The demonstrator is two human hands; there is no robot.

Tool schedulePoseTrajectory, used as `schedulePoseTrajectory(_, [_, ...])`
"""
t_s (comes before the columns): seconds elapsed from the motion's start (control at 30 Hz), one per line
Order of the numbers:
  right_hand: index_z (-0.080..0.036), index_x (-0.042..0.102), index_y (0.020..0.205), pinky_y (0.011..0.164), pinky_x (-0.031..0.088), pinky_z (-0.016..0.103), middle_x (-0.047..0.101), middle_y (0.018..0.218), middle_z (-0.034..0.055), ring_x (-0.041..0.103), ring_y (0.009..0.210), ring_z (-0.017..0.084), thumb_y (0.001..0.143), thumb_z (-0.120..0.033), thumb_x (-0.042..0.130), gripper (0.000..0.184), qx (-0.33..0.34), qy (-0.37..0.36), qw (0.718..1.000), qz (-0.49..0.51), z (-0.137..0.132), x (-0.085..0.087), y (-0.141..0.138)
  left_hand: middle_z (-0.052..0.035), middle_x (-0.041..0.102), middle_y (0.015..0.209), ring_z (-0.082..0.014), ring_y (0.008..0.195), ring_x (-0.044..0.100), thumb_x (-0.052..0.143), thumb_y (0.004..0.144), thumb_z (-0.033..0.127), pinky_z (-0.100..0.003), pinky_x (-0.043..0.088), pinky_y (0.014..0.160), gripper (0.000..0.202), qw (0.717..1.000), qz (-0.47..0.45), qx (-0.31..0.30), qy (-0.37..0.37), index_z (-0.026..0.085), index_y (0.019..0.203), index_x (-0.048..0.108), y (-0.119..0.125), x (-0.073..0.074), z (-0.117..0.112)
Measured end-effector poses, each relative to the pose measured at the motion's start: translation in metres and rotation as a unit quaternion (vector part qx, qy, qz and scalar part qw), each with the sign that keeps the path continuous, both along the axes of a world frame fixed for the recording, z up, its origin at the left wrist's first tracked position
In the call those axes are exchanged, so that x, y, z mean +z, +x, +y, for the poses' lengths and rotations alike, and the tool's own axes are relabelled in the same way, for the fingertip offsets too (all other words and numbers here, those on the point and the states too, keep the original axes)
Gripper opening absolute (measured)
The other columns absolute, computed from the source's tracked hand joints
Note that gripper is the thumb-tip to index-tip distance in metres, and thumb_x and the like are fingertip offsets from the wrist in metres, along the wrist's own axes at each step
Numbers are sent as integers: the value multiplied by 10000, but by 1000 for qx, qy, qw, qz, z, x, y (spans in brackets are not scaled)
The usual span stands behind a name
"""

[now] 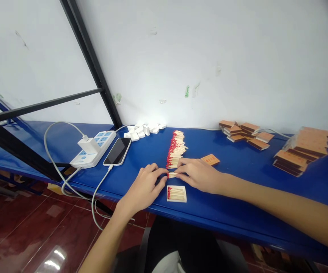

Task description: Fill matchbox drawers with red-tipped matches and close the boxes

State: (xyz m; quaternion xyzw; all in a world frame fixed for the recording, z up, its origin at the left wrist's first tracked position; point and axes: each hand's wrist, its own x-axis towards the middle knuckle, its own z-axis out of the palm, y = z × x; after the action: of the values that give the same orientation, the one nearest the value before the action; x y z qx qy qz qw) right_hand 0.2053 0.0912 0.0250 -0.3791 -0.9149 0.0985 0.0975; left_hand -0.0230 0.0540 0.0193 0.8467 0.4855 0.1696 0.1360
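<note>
Between my two hands lie a few red-headed matches, just below a long pile of loose matches. My left hand pinches them at the red heads with thumb and forefinger. At the pale stick ends, my right hand closes on the same matches. Nearer the table's front edge sits a white matchbox tray with a layer of matches in it, heads to the left. An orange matchbox sleeve lies behind my right hand.
White empty trays are heaped by the wall. Matchboxes lie in one heap at the back right and another stack farther right. A phone, a power strip and cables are at the left, beside a black metal frame.
</note>
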Motion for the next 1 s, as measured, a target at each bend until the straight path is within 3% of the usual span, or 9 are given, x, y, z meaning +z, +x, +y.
schedulePoseTrajectory(0.17, [-182,756,1020,716,433,309,668,1030,75,641,853,181,1024,-286,476,299,-20,6,1000,-19,-1,1,-3,-58,631,1015,-244,992,580,486,1003,476,-384,441,893,326,995,71,-72,22,219,1098,662,2,15,22])
schedulePoseTrajectory(0.3, [-184,749,1021,689,419,300,677,1041,73,652,851,179,1023,-286,487,281,-22,19,999,-25,-3,0,-4,-62,662,989,-232,922,624,540,989,398,-348,456,815,233,985,123,-117,26,198,1016,657,8,24,34])
schedulePoseTrajectory(0.47, [-186,736,1007,576,346,307,672,1038,78,663,761,191,1035,-288,448,306,-30,88,989,-115,-10,0,-6,-111,706,969,-272,859,682,436,1024,319,-374,490,751,246,973,194,-123,35,165,964,618,18,29,34])
schedulePoseTrajectory(0.7, [-158,664,949,543,299,319,676,932,82,652,668,196,1018,-186,420,255,0,173,970,-173,-13,-4,-7,-177,725,928,-333,845,719,372,992,169,-432,521,753,234,946,293,-124,65,99,1062,584,28,29,26])
schedulePoseTrajectory(0.87, [-145,642,969,554,314,323,684,929,97,648,660,210,1034,-242,407,263,8,194,967,-166,-10,-9,-8,-178,718,921,-316,823,717,360,966,131,-413,529,738,225,935,313,-147,73,108,1013,578,28,27,26])
schedulePoseTrajectory(1.0, [-138,645,967,576,317,323,692,921,100,656,692,218,1019,-253,453,230,7,188,968,-165,-12,-1,-8,-162,709,898,-311,794,707,339,999,167,-407,515,713,236,938,299,-156,72,116,998,569,25,34,27])
